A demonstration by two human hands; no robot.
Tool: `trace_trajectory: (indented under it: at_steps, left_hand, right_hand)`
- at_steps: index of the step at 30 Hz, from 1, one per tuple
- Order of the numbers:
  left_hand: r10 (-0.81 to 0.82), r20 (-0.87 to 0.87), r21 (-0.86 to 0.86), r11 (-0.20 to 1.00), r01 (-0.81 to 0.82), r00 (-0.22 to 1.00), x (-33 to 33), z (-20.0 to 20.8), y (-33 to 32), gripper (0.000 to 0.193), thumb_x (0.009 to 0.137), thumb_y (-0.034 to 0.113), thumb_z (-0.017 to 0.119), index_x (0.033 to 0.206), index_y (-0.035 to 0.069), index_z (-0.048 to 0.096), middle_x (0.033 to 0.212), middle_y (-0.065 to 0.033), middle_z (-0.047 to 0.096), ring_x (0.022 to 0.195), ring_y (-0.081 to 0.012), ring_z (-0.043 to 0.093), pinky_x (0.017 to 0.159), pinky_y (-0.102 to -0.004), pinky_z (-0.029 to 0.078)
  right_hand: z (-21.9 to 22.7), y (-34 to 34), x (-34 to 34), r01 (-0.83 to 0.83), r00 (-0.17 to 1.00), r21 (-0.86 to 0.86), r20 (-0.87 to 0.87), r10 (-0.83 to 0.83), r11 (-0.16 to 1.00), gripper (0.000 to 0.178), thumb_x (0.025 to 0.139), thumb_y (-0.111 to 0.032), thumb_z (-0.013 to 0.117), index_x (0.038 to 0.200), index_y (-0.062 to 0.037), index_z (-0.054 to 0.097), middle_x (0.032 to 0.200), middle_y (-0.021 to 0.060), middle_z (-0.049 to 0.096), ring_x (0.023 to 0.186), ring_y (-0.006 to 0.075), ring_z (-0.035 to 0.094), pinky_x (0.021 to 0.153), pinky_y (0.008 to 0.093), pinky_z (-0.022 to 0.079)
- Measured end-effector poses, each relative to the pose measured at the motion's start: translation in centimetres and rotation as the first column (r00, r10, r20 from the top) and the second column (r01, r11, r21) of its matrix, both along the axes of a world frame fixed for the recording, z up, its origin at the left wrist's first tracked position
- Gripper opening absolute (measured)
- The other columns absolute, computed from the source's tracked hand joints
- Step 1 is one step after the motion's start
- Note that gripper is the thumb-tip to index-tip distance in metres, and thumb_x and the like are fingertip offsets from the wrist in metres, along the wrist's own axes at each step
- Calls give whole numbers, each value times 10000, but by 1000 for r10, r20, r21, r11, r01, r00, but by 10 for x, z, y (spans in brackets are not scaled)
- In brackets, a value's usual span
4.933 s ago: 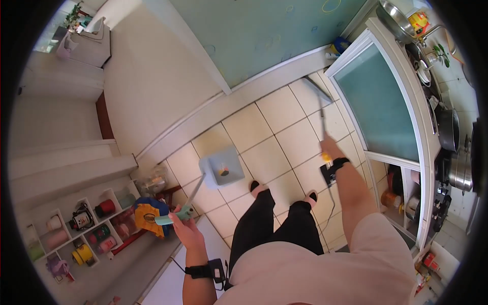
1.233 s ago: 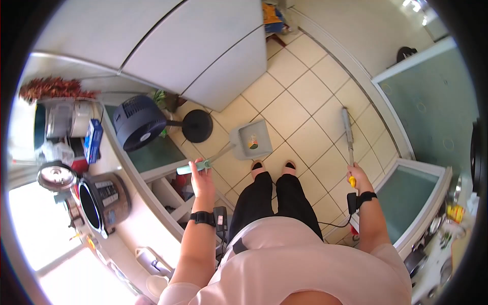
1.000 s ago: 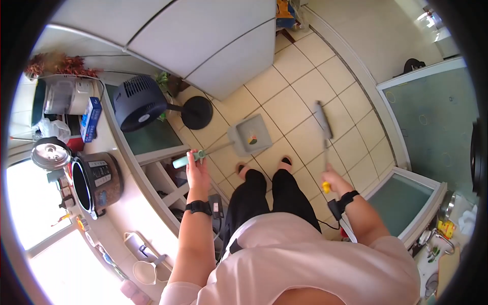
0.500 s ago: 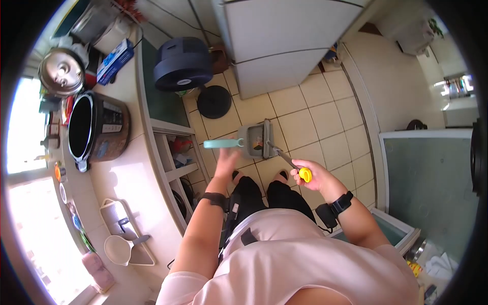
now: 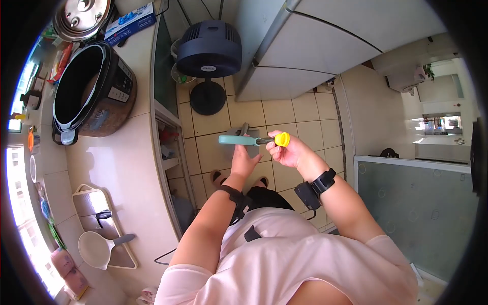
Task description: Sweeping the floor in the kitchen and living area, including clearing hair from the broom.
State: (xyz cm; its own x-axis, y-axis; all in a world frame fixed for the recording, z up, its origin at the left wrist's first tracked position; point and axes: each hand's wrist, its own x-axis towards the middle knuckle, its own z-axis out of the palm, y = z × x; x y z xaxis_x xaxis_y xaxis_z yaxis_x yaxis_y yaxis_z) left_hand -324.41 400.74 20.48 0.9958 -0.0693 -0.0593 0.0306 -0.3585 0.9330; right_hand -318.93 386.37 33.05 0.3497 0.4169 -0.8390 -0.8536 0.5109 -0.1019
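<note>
My left hand (image 5: 245, 161) is closed around a teal upright handle (image 5: 235, 140), apparently that of a dustpan, its fingers partly hidden behind it. Below lies the grey pan (image 5: 230, 151), mostly covered by the hand and handle. In my right hand (image 5: 285, 151) is the dark shaft of a small broom with a yellow end cap (image 5: 282, 139). The shaft meets or crosses the right end of the teal handle; whether they touch I cannot tell. A dark brush-like part (image 5: 244, 128) shows just beyond the teal handle.
A dark fan (image 5: 209, 51) stands on a round base beyond my hands, beside a pale fridge (image 5: 310, 48). Along the left counter (image 5: 137, 168) are a pressure cooker (image 5: 96, 96) and a white saucepan (image 5: 95, 249) on a tray. A frosted glass panel (image 5: 414, 203) is at right.
My hands have come closer together, the right one moving left and up with the broom. The teal handle has shifted right, and the pan is now largely hidden. The view has shifted.
</note>
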Motion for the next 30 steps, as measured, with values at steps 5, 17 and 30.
trace_trajectory:
  at_steps: [5,17,30]
  left_hand:
    - [274,-126,-49,958,-282,953,-4,21,14,686,623,174,775,1181,-8,419,1142,-182,506,1008,-321,532,850,-351,445]
    - [390,-136,94,920,-380,911,14,88,81,578,600,199,749,1113,85,508,1048,-100,584,914,-296,584,769,-367,473]
    - [400,19,178,901,-396,916,30,101,152,451,638,169,751,1020,65,535,911,-71,624,784,-244,618,716,-302,487]
  right_hand:
    - [25,45,-12,-175,981,-50,80,179,983,216,849,-251,532,757,-93,415,635,15,465,452,63,405,406,169,339]
    - [74,102,-12,-319,932,101,215,292,942,297,891,-363,466,849,-69,490,635,4,468,464,67,446,426,202,391]
    - [62,94,229,39,115,-873,487,866,486,518,890,-362,509,1257,-5,426,1076,75,545,986,170,515,843,293,421]
